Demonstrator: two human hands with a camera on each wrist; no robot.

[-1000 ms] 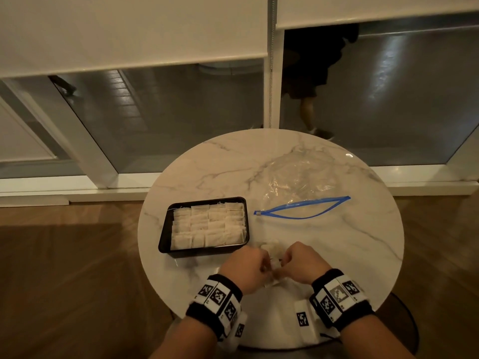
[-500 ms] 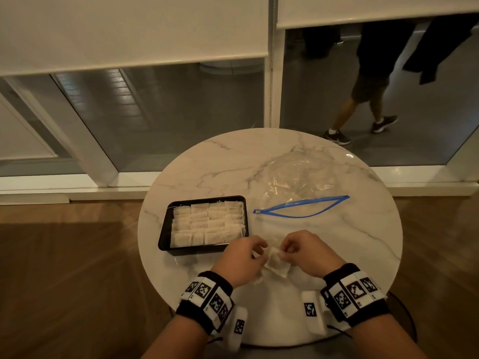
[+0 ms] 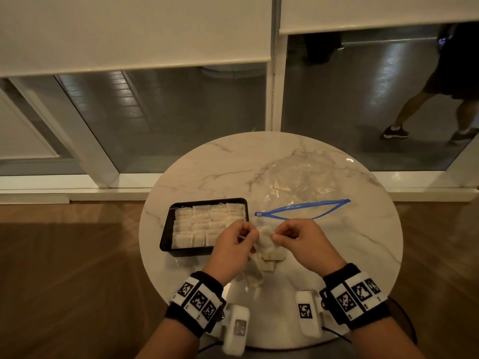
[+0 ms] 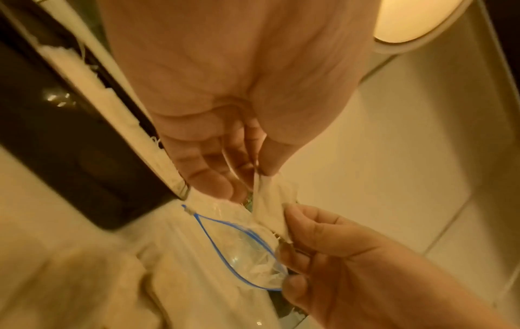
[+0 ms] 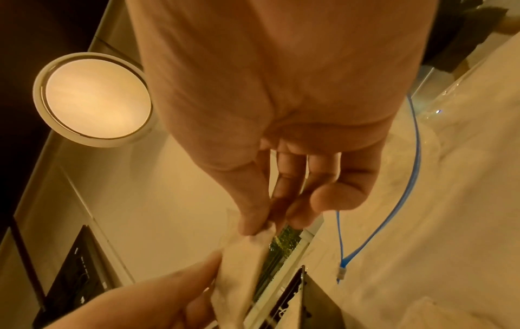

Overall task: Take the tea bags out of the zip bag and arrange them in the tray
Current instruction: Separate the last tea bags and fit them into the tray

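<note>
1. Left hand (image 3: 234,248) and right hand (image 3: 302,242) each pinch an opposite edge of one tea bag (image 3: 265,242), held above the table (image 3: 363,255); probably to flatten it before placing.
2. A few loose tea bags (image 3: 269,263) lie on the table beneath the hands, seemingly staged for quick picking.
3. Black tray (image 3: 166,237), just left of the hands, holds neat rows and looks almost full.
4. Zip bag (image 3: 303,185) lies open and flat beyond, apparently emptied.
</note>
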